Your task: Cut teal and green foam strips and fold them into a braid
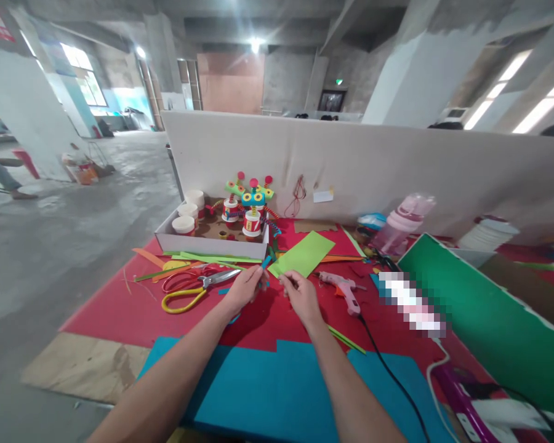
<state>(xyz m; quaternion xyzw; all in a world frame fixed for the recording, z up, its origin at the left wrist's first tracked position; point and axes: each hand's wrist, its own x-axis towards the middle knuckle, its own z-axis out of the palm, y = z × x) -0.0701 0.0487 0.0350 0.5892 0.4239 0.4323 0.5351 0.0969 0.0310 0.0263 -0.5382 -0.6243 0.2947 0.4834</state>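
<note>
My left hand [248, 289] is closed over the middle of the red table covering, with a blue paper strip [267, 262] sticking up from its fingers. My right hand [301, 296] is a short way to the right, fingertips pinched at the near corner of a light green paper sheet [311, 251]. Whether it grips the sheet or some small piece is hidden. Left of my left hand lie scissors with yellow handles [184, 301] and a red-handled pair [175, 280]. A pink glue gun [344, 288] rests just right of my right hand.
A white box [212, 247] at the back holds paper cups and cup figures with springy necks [252, 223]. Blue sheets [244, 381] lie along the front edge. On the right are a green panel [480, 320], a pink bottle [409, 221] and cables [392, 375].
</note>
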